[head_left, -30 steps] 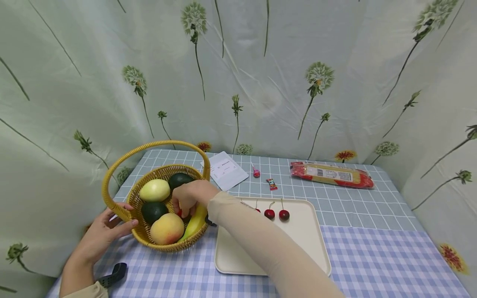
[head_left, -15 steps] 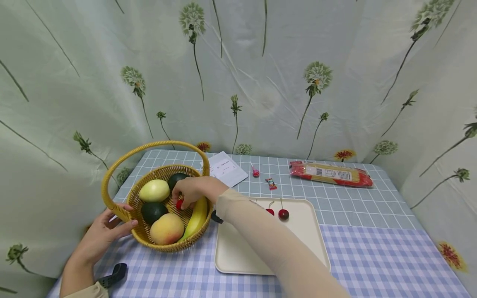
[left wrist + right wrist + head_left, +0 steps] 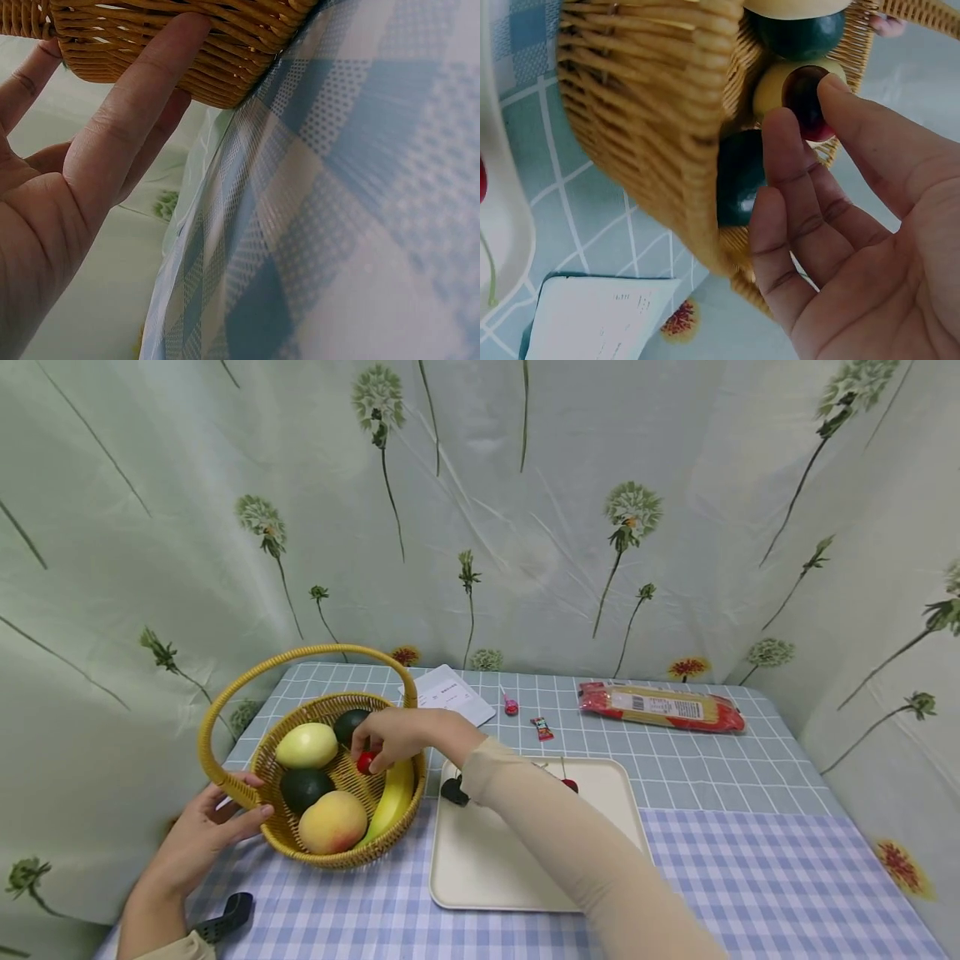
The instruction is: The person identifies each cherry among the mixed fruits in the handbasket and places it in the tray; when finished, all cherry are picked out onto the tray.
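Note:
A wicker basket point(image 3: 341, 860) with a tall arched handle stands at the left of the table. Inside lie a pale yellow-green fruit point(image 3: 307, 745), two dark green fruits, one of them a front dark fruit point(image 3: 306, 789), a peach point(image 3: 333, 822) and a banana point(image 3: 392, 797). Over the basket my right hand point(image 3: 397, 732) pinches a red cherry point(image 3: 808, 105) between thumb and fingertips. My left hand point(image 3: 210, 831) touches the basket's left side near the handle's foot, its fingers extended against the wicker in the left wrist view.
A cream tray point(image 3: 502, 877) sits right of the basket, with a cherry point(image 3: 571, 785) partly behind my right forearm. Farther back lie a white packet point(image 3: 453, 693), a lollipop point(image 3: 511, 706), a small wrapped candy point(image 3: 542, 728) and a pasta bag point(image 3: 663, 707).
My right hand has risen from among the fruit and shifted slightly right, with the cherry now more visible. The forearm covers more of the tray's cherries. My left hand stays on the basket.

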Demonstrator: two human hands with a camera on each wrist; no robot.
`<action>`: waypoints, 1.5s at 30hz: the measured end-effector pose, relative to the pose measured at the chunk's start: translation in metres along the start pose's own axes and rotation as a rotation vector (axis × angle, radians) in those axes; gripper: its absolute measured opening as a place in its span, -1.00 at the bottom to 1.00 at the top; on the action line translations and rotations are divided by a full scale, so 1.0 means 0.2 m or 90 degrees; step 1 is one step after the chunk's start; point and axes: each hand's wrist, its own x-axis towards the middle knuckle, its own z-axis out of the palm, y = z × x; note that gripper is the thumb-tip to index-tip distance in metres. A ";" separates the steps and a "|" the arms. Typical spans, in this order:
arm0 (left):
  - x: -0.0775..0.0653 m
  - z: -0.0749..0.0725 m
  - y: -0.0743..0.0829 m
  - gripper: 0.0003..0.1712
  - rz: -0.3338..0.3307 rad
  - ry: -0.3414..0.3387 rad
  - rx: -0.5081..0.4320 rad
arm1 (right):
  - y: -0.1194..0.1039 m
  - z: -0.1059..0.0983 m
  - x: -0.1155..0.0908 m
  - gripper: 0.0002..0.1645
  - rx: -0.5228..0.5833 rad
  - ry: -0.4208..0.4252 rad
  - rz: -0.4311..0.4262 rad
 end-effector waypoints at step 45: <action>0.00 0.00 0.00 -0.59 0.002 -0.003 0.016 | 0.28 -0.01 -0.62 -0.66 0.135 0.172 -0.005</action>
